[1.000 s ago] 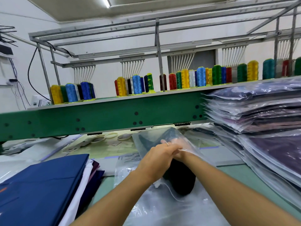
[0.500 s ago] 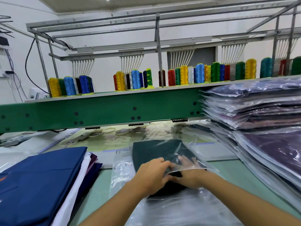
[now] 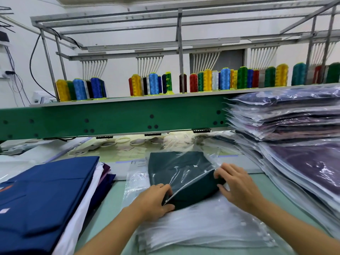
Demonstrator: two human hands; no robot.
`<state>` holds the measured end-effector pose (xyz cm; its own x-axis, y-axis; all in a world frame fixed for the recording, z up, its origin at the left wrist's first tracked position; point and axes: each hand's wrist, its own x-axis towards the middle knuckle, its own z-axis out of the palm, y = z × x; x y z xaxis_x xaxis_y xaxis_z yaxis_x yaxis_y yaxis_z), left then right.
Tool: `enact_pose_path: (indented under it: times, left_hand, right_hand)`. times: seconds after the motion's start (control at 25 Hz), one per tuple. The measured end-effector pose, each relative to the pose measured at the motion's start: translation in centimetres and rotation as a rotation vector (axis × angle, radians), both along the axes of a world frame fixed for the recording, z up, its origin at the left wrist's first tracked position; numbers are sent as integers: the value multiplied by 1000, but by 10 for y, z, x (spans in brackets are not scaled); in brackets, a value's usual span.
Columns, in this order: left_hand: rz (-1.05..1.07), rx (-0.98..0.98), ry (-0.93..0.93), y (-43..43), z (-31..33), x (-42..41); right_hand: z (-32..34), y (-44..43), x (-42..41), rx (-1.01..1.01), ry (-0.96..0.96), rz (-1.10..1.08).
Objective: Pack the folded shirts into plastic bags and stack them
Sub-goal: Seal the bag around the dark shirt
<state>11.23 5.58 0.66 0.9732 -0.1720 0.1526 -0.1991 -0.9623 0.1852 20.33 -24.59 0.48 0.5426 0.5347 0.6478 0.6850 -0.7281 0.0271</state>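
Observation:
A folded dark green shirt (image 3: 189, 192) lies mostly inside a clear plastic bag (image 3: 185, 173) in the middle of the table. My left hand (image 3: 154, 201) grips the near left corner of the shirt and the bag's open edge. My right hand (image 3: 235, 184) pinches the bag's edge at the shirt's right corner. Both rest on a pile of empty clear bags (image 3: 207, 229). A stack of folded shirts, blue one on top (image 3: 42, 196), sits at the left. A tall stack of bagged shirts (image 3: 294, 144) rises at the right.
A green machine beam (image 3: 110, 120) spans the back, with thread cones (image 3: 207, 81) on the shelf above it. Tape rolls and paper scraps (image 3: 128, 144) lie under the beam. The pale green table surface (image 3: 110, 201) shows between the left stack and the bags.
The bag and shirt came down from a raised position to lie flat. My hands moved apart from the bag's middle to its two near corners.

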Motion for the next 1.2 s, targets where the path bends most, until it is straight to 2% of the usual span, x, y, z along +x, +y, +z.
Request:
enact_pose_path:
  times: [0.12, 0.24, 0.28, 0.44, 0.52, 0.64, 0.68, 0.84, 1.0, 1.12, 1.2]
  left_hand:
    - [46, -75, -36, 6, -1, 0]
    - [98, -102, -68, 10, -2, 6]
    - [110, -89, -91, 9, -3, 7]
    - [142, -75, -176, 10, -10, 7]
    - [165, -141, -188, 17, -7, 8]
    - [219, -249, -204, 35, 6, 7]
    - [231, -281, -211, 42, 10, 6]
    - [237, -419, -228, 59, 7, -12]
    - [284, -350, -132, 64, -15, -30]
    - [173, -224, -157, 63, -20, -43]
    - [79, -214, -128, 65, -22, -50]
  right_hand:
    - [-12, -2, 8, 48, 124, -229]
    - [-15, -2, 17, 20, 400, -290]
    - [-14, -1, 18, -9, 425, -317]
    - [-16, 7, 18, -74, 297, -419]
    - [-11, 10, 16, -30, 320, -395]
    - [2, 9, 14, 148, 434, -283]
    - [6, 9, 9, 141, 410, -242]
    - [-1, 7, -6, -162, 88, -28]
    - [-17, 6, -23, -272, 162, 60]
    - [-20, 1, -31, -341, 221, 86]
    - [-16, -2, -35, -373, 298, 100]
